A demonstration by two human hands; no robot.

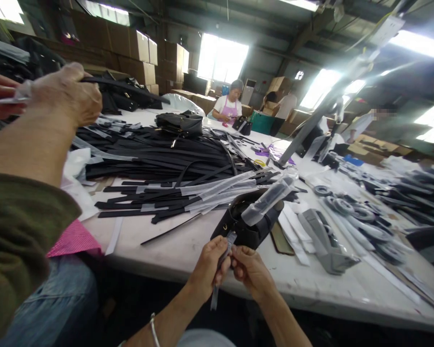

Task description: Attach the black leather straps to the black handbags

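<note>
A small black handbag (262, 237) sits at the table's front edge, its opening tilted up and gold-coloured fittings on its side. Clear plastic film (265, 205) wraps the part that sticks up over it. My left hand (210, 262) is closed around a narrow strip in clear plastic (231, 238), whose tail hangs below the fingers. Close beside it, my right hand (251, 271) pinches at the same strip, against the near side of the bag. Its fingertips partly hide what lies between them.
Black straps (159, 159) lie piled across the table. A tape dispenser (327, 241) and tape rolls (347, 205) are to the right. At left, a co-worker's hand (63, 94) holds a black strap. Another black bag (181, 124) sits behind the pile.
</note>
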